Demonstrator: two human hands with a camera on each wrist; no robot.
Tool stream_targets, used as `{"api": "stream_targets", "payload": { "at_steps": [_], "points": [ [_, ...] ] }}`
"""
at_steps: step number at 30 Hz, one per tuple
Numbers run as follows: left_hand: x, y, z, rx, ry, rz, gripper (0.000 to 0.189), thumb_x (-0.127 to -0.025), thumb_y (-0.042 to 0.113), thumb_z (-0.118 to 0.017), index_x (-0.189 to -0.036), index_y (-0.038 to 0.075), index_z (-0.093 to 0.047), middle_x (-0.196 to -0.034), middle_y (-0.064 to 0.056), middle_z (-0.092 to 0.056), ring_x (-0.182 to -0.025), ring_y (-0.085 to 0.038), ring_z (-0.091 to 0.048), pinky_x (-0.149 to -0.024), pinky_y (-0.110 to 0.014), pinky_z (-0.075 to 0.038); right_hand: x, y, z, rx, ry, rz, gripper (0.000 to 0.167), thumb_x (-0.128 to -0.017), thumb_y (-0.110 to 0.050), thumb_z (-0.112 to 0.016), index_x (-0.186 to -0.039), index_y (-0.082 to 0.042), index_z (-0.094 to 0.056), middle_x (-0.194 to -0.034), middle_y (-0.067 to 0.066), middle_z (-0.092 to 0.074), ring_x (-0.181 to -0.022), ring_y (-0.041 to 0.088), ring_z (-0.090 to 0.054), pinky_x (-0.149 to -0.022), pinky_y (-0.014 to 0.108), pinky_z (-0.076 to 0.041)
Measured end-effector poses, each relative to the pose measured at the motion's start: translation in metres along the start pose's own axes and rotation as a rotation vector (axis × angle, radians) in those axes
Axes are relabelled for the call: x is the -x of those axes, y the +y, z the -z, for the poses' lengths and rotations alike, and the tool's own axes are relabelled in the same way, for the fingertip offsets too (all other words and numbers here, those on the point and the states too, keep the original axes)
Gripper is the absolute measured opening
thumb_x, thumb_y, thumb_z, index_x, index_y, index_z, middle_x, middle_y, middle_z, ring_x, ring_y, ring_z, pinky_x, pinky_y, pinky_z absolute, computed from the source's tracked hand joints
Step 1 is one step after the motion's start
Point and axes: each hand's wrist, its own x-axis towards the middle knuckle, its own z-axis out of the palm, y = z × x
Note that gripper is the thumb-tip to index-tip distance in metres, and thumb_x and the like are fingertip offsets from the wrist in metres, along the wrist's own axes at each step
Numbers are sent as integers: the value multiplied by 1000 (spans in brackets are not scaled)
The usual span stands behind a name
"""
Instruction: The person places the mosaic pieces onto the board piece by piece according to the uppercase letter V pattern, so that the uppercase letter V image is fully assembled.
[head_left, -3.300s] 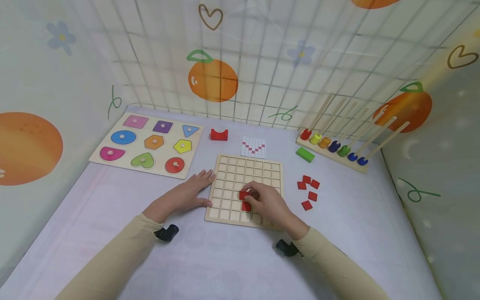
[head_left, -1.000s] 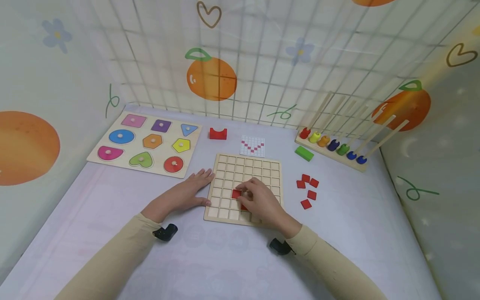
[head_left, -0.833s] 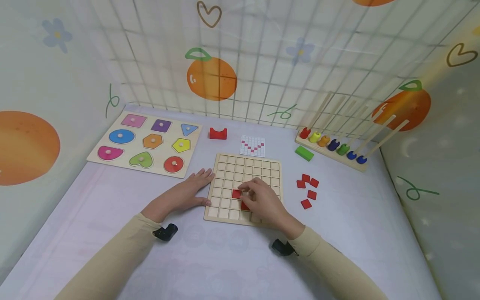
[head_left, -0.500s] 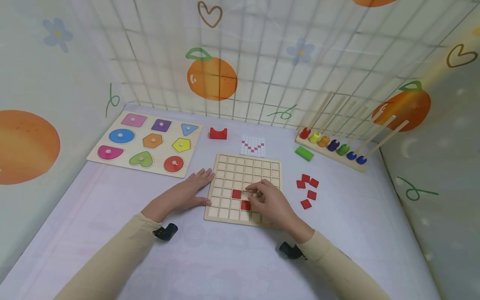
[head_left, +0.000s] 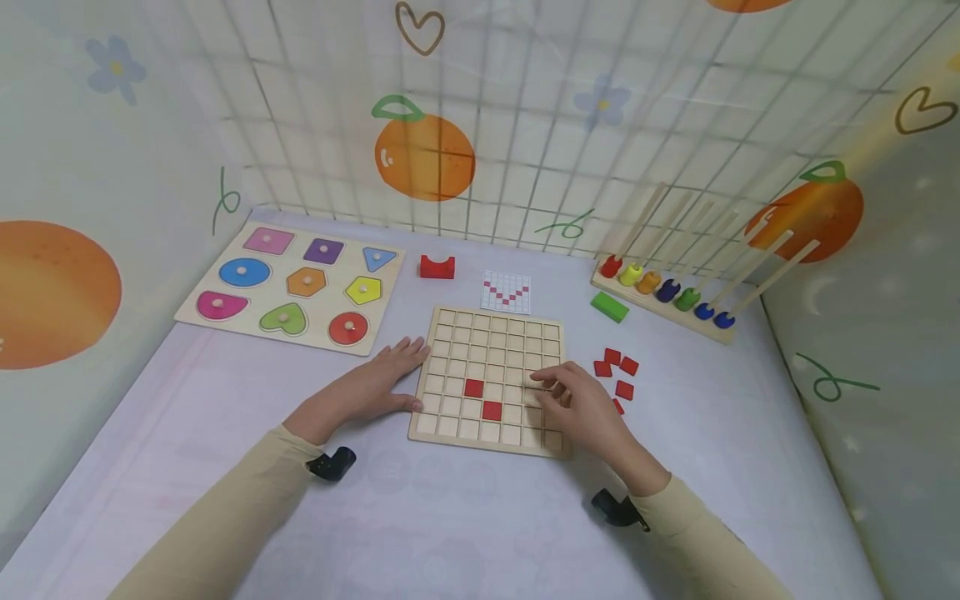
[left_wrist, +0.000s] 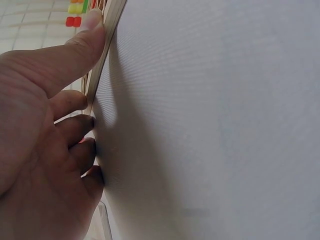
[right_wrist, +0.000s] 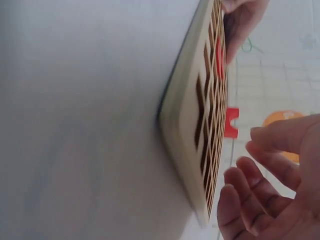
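Note:
A wooden grid board [head_left: 489, 329] lies on the table in the head view. Two red square tiles sit in its cells, one red tile [head_left: 474, 388] diagonally up and left of the other red tile [head_left: 492, 411]. My left hand [head_left: 375, 385] rests flat by the board's left edge, fingers spread and touching its rim. My right hand [head_left: 588, 410] hovers over the board's right side, fingers loosely bent with a gap between thumb and forefinger and nothing held. In the right wrist view that hand [right_wrist: 280, 185] is apart from the board [right_wrist: 186, 110]. Several loose red tiles [head_left: 625, 390] lie to its right, one partly hidden.
Behind the board lies a small pattern card [head_left: 506, 292], with a red notched block [head_left: 437, 267] to its left. A green block [head_left: 610, 307] and a peg stand with coloured beads [head_left: 669, 290] are at right. A knobbed shape puzzle [head_left: 292, 287] lies at left.
A red tile that my right hand was pinching now sits in a cell of the grid. My right hand has let go and moved right; my left hand has stayed in place.

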Motion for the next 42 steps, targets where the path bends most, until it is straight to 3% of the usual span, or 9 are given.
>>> {"api": "stream_targets", "payload": {
  "at_steps": [15,24,33,42],
  "points": [
    [0,0,-1,-3,2,7,95,-89,39,-78,-163,14,-24,-170,-8,-15,-157,-31,-6,-127,-49,-12,13,49,41,111,33,-53,25,-93,-13,-73,-119,-10,-72,-102,4,-66,-86,19,-62,-74,34,-56],
    [-2,0,-2,0,2,11,95,-90,39,-78,-163,14,-23,-170,-7,-15,-157,-31,-6,-127,-49,-12,19,67,64,137,-89,-156,24,-92,-14,-74,-116,-10,-73,-96,3,-64,-87,21,-58,-70,31,-53],
    [-2,0,-2,-6,1,16,95,-90,38,-78,-163,14,-23,-170,-8,-15,-157,-31,-5,-127,-49,-11,21,76,65,156,-151,-168,26,-88,-8,-79,-113,-13,-75,-100,3,-63,-94,23,-56,-79,37,-55],
    [-1,0,-1,-3,0,9,94,-90,38,-78,-163,13,-24,-170,-8,-15,-157,-31,-6,-127,-48,-11,18,76,56,159,-126,-124,26,-86,-8,-81,-111,-13,-75,-104,3,-66,-93,22,-58,-82,39,-58]
  ]
}}
